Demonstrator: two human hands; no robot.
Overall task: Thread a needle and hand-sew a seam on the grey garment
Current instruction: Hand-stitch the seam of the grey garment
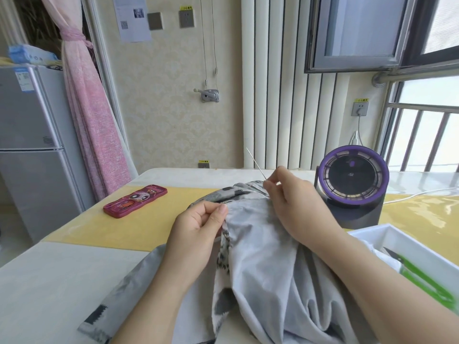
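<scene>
The grey garment point(260, 247), pale on its inner side with dark printed patches, is bunched up on the table between my forearms. My left hand point(198, 229) pinches its folded edge between thumb and forefinger. My right hand point(290, 194), just beyond the fabric's top, pinches a thin silver needle point(255, 163) that points up and to the left, its tip above the table's far edge. The thread is too fine to see.
A red patterned case point(135, 201) lies on the yellow table mat point(139, 227) at the left. A purple-ringed fan point(352, 187) stands behind my right hand. A white tray point(422, 247) at the right holds green-handled snips point(422, 279). A fridge point(32, 150) stands far left.
</scene>
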